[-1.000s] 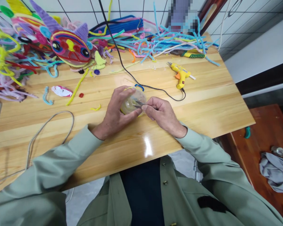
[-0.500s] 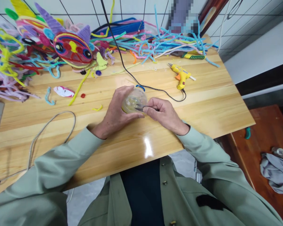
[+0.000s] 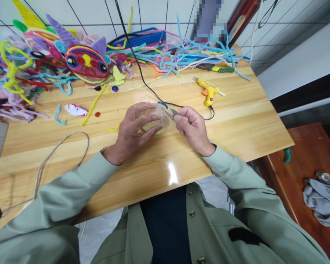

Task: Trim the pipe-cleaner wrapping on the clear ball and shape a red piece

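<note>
A clear, round plastic piece with a yellow rim [image 3: 165, 123] is at the middle of the wooden table, gripped by my left hand [image 3: 136, 130], whose fingers curve over its left side. My right hand [image 3: 192, 126] is closed on small pointed scissors [image 3: 173, 113], blades parted and pointing left, near the piece's upper right edge. Just behind the piece is a short blue pipe cleaner [image 3: 162, 105]. A yellow glue gun [image 3: 208, 92] lies to the right, beyond my right hand.
Pipe cleaners [image 3: 181, 57] pile along the wall beside a decorated fish-like head [image 3: 86, 64]. Green-handled pliers [image 3: 221, 69] lie at the back right. A black cord [image 3: 143, 79] crosses the table; a pale cable [image 3: 48, 157] loops at left.
My right hand has drawn the scissors up and away from the piece, and their blades now show apart. My left fingers have shifted over the top of the piece.
</note>
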### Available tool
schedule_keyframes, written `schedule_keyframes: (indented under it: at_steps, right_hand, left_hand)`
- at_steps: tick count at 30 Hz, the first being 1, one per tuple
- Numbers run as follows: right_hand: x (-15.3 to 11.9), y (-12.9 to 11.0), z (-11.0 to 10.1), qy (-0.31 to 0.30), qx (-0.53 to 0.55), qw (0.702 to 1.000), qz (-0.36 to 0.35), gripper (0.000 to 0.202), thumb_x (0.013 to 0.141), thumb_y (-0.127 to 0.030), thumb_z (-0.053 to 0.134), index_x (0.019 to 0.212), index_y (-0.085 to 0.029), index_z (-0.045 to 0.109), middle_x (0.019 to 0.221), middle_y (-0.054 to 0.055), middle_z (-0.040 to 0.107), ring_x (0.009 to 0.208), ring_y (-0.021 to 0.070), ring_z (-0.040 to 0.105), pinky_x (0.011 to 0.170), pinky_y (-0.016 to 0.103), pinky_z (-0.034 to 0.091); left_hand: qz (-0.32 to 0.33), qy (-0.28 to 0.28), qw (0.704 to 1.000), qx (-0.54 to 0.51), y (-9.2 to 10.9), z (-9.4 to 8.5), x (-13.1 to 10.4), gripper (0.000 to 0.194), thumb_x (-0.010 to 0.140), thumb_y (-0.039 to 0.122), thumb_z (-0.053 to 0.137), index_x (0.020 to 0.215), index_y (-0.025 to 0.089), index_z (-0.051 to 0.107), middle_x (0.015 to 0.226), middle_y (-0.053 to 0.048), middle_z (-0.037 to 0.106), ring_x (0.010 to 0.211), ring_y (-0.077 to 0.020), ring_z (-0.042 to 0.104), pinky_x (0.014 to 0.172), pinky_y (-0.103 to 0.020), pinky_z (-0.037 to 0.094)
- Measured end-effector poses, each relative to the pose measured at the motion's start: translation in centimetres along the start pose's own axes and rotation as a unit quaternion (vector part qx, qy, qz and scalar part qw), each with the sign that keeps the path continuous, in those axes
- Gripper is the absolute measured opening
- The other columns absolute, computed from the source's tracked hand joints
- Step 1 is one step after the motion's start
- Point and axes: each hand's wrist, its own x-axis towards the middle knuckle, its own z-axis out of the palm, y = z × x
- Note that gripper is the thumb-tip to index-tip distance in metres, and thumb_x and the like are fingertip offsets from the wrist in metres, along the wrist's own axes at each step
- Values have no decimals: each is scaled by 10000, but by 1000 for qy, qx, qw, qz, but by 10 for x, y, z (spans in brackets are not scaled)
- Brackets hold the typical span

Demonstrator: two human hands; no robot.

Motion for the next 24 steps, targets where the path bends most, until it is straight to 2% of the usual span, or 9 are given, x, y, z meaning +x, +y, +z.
schedule_keyframes:
  at_steps: [3,7,10,13,16,20,23,24]
  right_hand:
    - [2,3,2,3,-4,1000,12,596,918,-823,815,1070,-270,654,630,-103,426,565,119,348,556,286,296]
    - [3,9,4,0,-27,999,17,626,913,-840,803,1184,-288,686,638,-100,404,571,137,325,574,310,282]
    - [6,15,3,10,-6,1000,5,668,897,-869,795,1201,-284,690,649,-97,406,590,147,348,587,315,303]
    - [8,17,3,37,13,999,-20,665,888,-872,800,1162,-273,707,702,-77,435,657,159,418,615,315,354]
    - [11,15,4,55,11,998,-40,644,890,-845,812,1118,-249,728,762,-62,463,725,155,456,665,307,406]
    - [11,12,5,81,5,996,-38,646,882,-836,810,1068,-224,725,773,-66,479,731,139,445,668,290,411]
    - [12,12,4,109,-1,993,-42,631,906,-844,775,1016,-227,698,767,-58,512,736,140,465,643,279,401]
    - [12,13,3,117,-1,992,-45,625,920,-843,764,1007,-229,690,759,-58,517,732,139,468,635,276,396]
  left_hand:
    - [-49,-12,999,3,6,-3,5,115,1124,454,778,1164,347,784,1371,-52,785,1332,-297,736,1194,-577,615]
    - [-90,-16,996,9,12,-7,12,153,1132,464,750,1078,324,781,1273,-40,808,1242,-295,758,1175,-589,608]
    - [-101,-13,994,28,14,-8,19,265,1130,534,733,1007,305,780,1169,-37,829,1142,-292,778,1120,-565,629]
    - [-138,2,990,38,10,-9,27,378,1123,593,705,921,280,769,1009,-33,832,979,-273,774,975,-501,664]
    - [-200,22,979,39,3,-12,40,425,1095,617,706,866,260,742,866,-21,793,796,-231,715,803,-433,639]
    - [-240,7,971,14,-14,-10,75,546,1132,652,589,751,269,664,668,-6,660,634,-199,619,692,-400,572]
    - [-231,-35,972,23,-35,7,113,689,1147,702,516,611,271,545,574,-14,555,634,-214,617,721,-420,569]
    - [-237,-43,970,25,-45,16,126,666,1126,703,560,619,270,542,578,-14,547,651,-222,625,729,-423,575]
